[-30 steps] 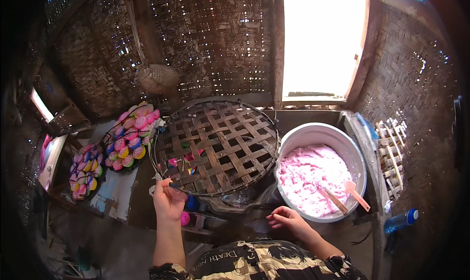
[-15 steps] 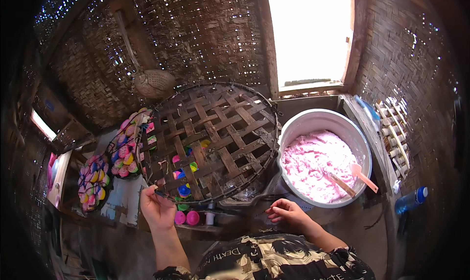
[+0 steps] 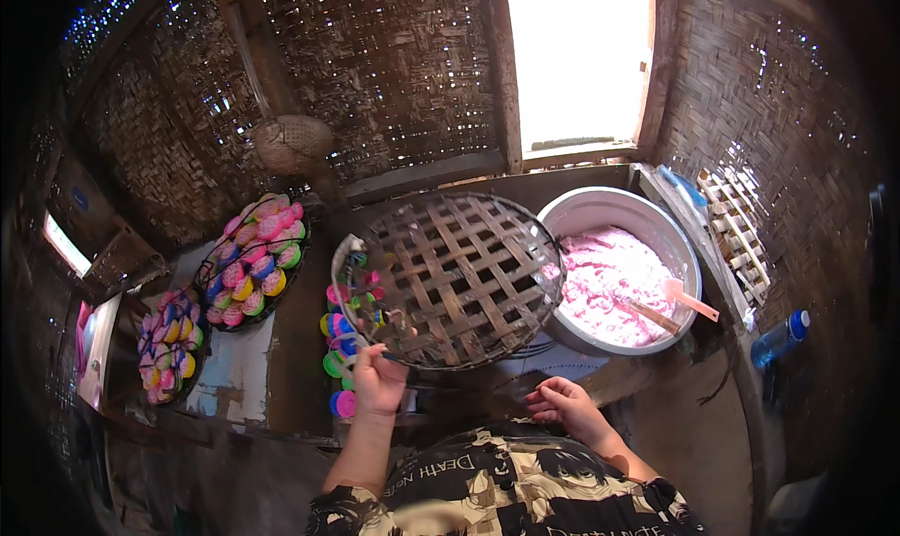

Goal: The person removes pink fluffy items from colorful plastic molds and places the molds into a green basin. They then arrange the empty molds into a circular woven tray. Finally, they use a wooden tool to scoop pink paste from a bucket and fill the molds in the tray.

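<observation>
My left hand grips the near-left rim of a round, open-weave bamboo tray, its thumb and fingers closed on the edge. The tray is bare of cups and rests close against the big basin's left side. Small bright plastic cups in pink, green, blue and yellow show beside and under its left edge. My right hand hangs near the tray's front right, fingers loosely curled in, with nothing visible in them. A large grey basin holds lumpy pink-and-white mixture, with a wooden-handled tool and a pink spatula in it.
Two dark round trays at the left bear colourful filled cups. A blue bottle stands at the right beside a wooden ledge. A slatted bamboo rack leans by the woven wall, and a woven scoop hangs at the back.
The bamboo tray has come down and shifted right, uncovering more cups at its left. My left hand moved right with it. My right hand stays near its place. The view has turned slightly.
</observation>
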